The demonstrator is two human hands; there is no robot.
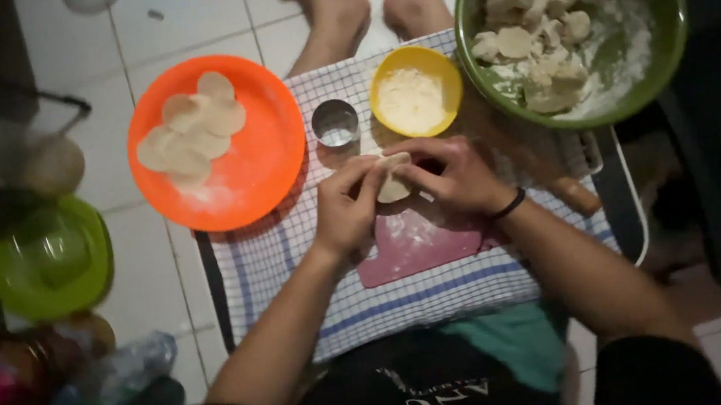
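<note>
Both hands pinch one pale round piece of dough [393, 187] above a pink cutting board [419, 245]. My left hand [346, 210] grips its left edge and my right hand [451, 175], with a black band on the wrist, grips its right edge. The board lies on a blue-checked cloth [294, 245]. A round metal cutter [335, 123] stands just beyond the hands, beside a yellow bowl of flour [415, 91]. Several flat dough rounds [190, 131] lie on an orange plate [258, 164] to the left.
A large green bowl [663, 37] at the far right holds dough lumps and flour. A wooden rolling pin [566, 190] lies right of the board. A green bowl [50, 260], bottles and containers crowd the left floor. Another person's bare feet [375, 0] rest on the tiles ahead.
</note>
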